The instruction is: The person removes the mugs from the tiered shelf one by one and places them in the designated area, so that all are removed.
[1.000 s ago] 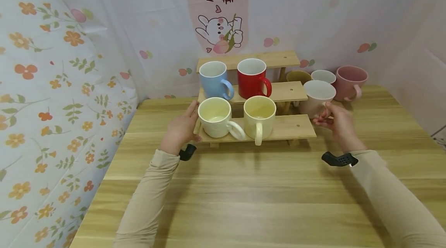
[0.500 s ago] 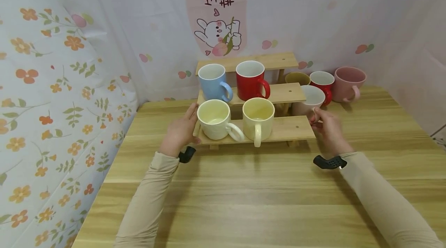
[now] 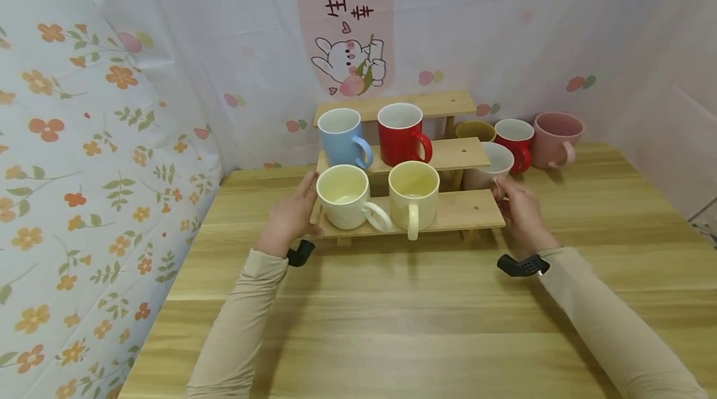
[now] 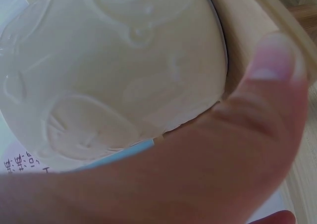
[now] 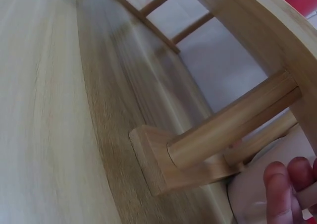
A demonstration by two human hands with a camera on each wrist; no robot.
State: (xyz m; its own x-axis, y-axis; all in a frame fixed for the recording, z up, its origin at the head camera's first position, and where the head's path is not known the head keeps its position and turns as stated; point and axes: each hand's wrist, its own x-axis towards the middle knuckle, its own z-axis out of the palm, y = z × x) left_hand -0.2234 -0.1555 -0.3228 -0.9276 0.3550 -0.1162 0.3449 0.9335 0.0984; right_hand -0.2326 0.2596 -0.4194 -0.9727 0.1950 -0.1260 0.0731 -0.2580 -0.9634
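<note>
A three-tier wooden rack (image 3: pixel 470 209) stands on the table. Its lowest shelf bears a white mug (image 3: pixel 343 200) and a cream mug (image 3: pixel 413 195); the middle shelf bears a blue mug (image 3: pixel 340 137) and a red mug (image 3: pixel 400 134). My left hand (image 3: pixel 291 212) rests against the rack's left end, fingers fairly straight, thumb (image 4: pixel 247 135) beside the white mug (image 4: pixel 114 75). My right hand (image 3: pixel 518 206) grips a pale pink mug (image 3: pixel 492 168) by its handle, low behind the rack's right end. In the right wrist view, fingers (image 5: pixel 280 189) curl at that mug (image 5: pixel 250 196) beside a rack leg (image 5: pixel 233 130).
A mustard mug (image 3: pixel 475 131), a second red mug (image 3: pixel 515 137) and a pink mug (image 3: pixel 554 137) stand on the table (image 3: pixel 426 312) at the back right. The rack's top shelf (image 3: pixel 437 102) holds nothing. Flowered sheets hang along the left and back.
My right hand has carried the pale pink mug down and leftward, to just behind the rack's right end. The left hand has stayed on the rack.
</note>
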